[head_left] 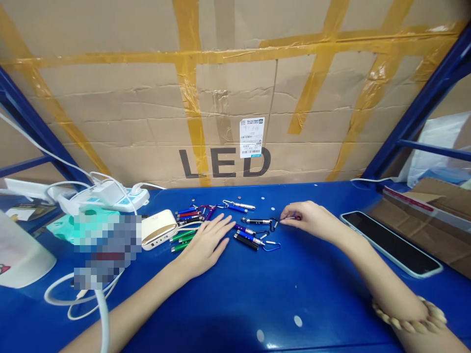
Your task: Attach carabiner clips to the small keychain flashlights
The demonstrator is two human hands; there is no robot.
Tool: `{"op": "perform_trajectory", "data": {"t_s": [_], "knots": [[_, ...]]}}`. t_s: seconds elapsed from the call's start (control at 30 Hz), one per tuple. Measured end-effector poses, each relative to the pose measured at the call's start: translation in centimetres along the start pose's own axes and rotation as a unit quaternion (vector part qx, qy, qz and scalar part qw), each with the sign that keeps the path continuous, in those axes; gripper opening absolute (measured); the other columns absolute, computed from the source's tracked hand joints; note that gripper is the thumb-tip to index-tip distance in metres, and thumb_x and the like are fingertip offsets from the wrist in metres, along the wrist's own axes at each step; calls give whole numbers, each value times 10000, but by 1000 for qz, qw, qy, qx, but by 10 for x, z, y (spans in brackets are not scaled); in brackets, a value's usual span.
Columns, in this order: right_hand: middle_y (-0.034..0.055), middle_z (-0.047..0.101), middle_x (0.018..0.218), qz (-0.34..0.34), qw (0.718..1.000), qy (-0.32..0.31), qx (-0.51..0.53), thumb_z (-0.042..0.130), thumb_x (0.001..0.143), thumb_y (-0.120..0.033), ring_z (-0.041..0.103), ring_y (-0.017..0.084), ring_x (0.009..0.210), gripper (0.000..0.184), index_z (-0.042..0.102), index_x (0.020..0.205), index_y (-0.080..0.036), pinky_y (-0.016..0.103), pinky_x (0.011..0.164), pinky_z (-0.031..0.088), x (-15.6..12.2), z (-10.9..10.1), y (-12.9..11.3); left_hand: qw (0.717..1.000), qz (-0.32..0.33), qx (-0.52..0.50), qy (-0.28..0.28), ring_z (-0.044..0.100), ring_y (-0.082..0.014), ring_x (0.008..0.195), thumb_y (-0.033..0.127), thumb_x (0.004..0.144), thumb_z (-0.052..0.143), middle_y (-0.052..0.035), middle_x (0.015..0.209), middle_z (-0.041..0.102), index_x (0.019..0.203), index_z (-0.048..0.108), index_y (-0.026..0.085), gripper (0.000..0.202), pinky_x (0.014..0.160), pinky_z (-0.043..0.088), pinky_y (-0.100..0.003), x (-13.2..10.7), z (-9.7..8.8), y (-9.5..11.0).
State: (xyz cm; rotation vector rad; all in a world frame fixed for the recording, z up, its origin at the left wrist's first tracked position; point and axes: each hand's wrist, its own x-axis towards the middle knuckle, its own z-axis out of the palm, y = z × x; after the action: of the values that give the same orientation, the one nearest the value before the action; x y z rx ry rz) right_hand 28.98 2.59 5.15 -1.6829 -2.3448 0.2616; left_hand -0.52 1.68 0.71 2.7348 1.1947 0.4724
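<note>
Loosely, the left hand (202, 249) spreads fingers (220, 229) over penlights (253, 221); the right hand (311, 218) pinches a small object (293, 217) (indistinct).

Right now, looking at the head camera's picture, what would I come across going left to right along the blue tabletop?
White container → cream-and-gold power bank → left hand → upper black-and-silver tube with a clip → right hand → phone.

You can read "LED" (222, 162) in dark capitals on the far cardboard box (147, 137); the white shipping label (252, 135) on it has print too small to read.
</note>
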Motion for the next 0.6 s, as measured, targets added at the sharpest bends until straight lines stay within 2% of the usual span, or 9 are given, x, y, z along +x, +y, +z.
{"op": "perform_trajectory", "data": {"t_s": [0.07, 0.13, 0.2, 0.33, 0.43, 0.6], "knots": [[17, 696, 845, -6, 1000, 3, 2, 496, 814, -338, 628, 194, 774, 178, 653, 811, -253, 273, 618, 442, 0, 0, -3, 999, 16, -10, -30, 263, -235, 1352, 313, 951, 314, -34, 1440, 370, 1367, 337, 272, 419, 1060, 269, -504, 0, 0, 2], [19, 696, 858, -9, 1000, 1, -1, 488, 818, -327, 628, 198, 785, 182, 654, 826, -252, 275, 619, 446, 0, 2, -5, 999, 18, -9, -29, 290, -238, 1338, 312, 948, 329, -41, 1412, 414, 1348, 369, 264, 405, 1055, 279, -491, 0, 0, 4], [19, 693, 881, -6, 1000, 1, -8, 487, 816, -313, 626, 202, 800, 180, 654, 845, -253, 278, 622, 447, 1, 3, -5, 1000, 24, -4, -9, 377, -233, 1280, 276, 944, 343, -56, 1331, 504, 1291, 442, 238, 363, 1033, 317, -450, 1, 0, 6], [20, 686, 891, -9, 1000, -3, -7, 487, 815, -300, 621, 194, 791, 188, 656, 882, -252, 273, 617, 441, 3, 7, 1, 999, 41, 6, 32, 544, -205, 1019, 207, 930, 371, -64, 1059, 638, 1145, 554, 196, 283, 893, 413, -369, 2, -1, 5], [19, 683, 887, -14, 1000, -3, -4, 480, 814, -289, 621, 183, 776, 189, 651, 884, -249, 265, 613, 438, 6, 10, 8, 998, 36, 7, 55, 553, -203, 956, 193, 912, 414, -65, 989, 642, 1091, 586, 184, 248, 833, 422, -354, 2, 0, 3], [14, 680, 893, 0, 1000, -5, -23, 484, 807, -265, 620, 180, 775, 184, 647, 893, -251, 265, 610, 431, 9, 11, 14, 996, 35, -7, 86, 558, -196, 931, 180, 886, 465, -56, 958, 648, 1043, 610, 187, 213, 831, 414, -354, 1, 2, -3]]}}
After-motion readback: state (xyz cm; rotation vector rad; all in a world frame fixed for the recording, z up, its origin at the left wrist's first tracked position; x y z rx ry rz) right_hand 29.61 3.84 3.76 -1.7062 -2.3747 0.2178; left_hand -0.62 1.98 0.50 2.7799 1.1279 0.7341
